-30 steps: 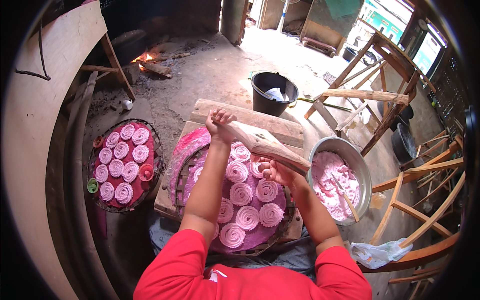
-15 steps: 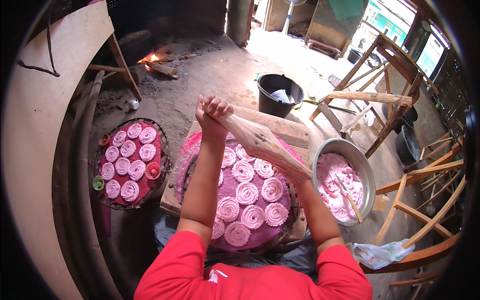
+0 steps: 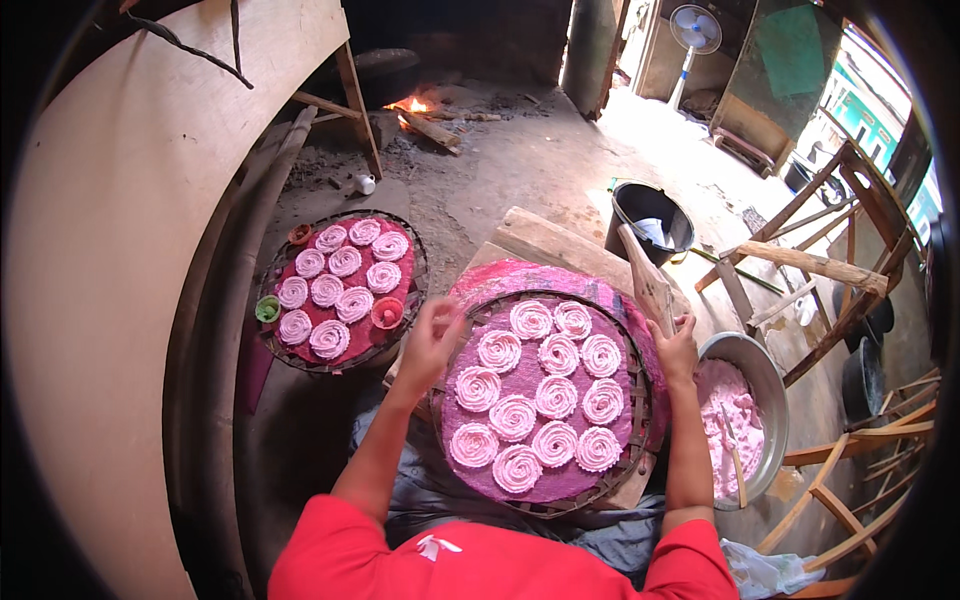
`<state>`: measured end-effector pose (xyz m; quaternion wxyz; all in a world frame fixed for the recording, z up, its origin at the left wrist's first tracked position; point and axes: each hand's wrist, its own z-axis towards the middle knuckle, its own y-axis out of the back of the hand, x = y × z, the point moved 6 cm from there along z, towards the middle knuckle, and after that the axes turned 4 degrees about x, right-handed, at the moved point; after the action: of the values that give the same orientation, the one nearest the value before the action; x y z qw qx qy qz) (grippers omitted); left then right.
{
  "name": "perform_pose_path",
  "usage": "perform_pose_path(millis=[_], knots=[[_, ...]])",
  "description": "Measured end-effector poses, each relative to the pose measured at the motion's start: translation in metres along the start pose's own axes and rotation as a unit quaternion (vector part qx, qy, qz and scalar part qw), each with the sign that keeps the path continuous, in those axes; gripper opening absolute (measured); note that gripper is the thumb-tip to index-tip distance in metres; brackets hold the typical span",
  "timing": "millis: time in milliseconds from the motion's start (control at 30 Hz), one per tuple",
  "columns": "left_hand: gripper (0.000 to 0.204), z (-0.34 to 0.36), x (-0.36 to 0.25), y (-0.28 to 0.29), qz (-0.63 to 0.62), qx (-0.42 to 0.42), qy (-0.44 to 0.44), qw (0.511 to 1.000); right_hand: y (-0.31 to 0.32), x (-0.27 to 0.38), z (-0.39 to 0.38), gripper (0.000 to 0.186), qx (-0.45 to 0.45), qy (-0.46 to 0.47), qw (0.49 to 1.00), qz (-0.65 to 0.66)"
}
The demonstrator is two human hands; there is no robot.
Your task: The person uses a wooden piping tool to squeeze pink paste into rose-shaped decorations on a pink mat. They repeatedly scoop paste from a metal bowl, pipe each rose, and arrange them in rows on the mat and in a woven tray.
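Note:
My right hand (image 3: 676, 348) grips the lower end of a flat, paddle-shaped piece of wood (image 3: 648, 283) beside the right rim of a round woven tray (image 3: 640, 400). The wood stands tilted, its far end toward the black bucket. Across from it, my left hand (image 3: 432, 340) is at the tray's upper left rim, holding nothing, its fingers loosely bent and apart. Whether they touch the rim I cannot tell. Purple cloth (image 3: 600, 340) lines the tray, and several pink swirled rosettes (image 3: 513, 417) lie on it. The tray rests on a wooden board (image 3: 530, 236) in front of me.
To the left, a second tray (image 3: 350, 365) carries more pink rosettes and small cups. A metal basin (image 3: 783, 420) of pink dough, with a knife-like tool (image 3: 735, 455), stands at right. Beyond are a black bucket (image 3: 650, 205), wooden frames (image 3: 815, 265) and a fire (image 3: 408, 104).
My left hand has let go of the wood and come down to the tray's left rim. My right hand has swung the wood to the tray's right side. The view has shifted left.

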<state>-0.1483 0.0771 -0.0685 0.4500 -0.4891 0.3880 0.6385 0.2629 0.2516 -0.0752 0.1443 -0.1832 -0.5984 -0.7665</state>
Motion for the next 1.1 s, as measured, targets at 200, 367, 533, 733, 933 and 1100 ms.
perform_pose_path(millis=[200,367,533,733,933,1100], knots=[[0.033,-0.118,0.031,0.044,0.213,-0.027,0.090,0.972,-0.036,-0.013,-0.002,0.058,-0.093,0.103,0.987,-0.080],[0.037,-0.138,0.053,0.032,0.220,0.025,0.149,0.964,0.003,-0.021,-0.057,0.034,-0.087,0.121,0.981,0.125],[0.043,-0.133,0.082,0.027,0.085,0.001,0.217,0.972,0.009,-0.070,-0.141,0.023,0.089,-0.068,0.986,0.121],[0.049,-0.127,0.079,0.028,0.009,0.000,0.237,0.972,-0.013,-0.094,-0.164,0.026,0.101,-0.081,0.965,0.229],[0.044,-0.122,0.027,0.034,0.090,-0.043,0.125,0.987,0.016,-0.077,-0.160,0.025,0.063,-0.051,0.935,0.344],[0.040,-0.119,0.006,0.057,-0.165,-0.076,0.132,0.974,0.050,-0.010,-0.139,0.025,0.068,-0.026,0.929,0.362]])
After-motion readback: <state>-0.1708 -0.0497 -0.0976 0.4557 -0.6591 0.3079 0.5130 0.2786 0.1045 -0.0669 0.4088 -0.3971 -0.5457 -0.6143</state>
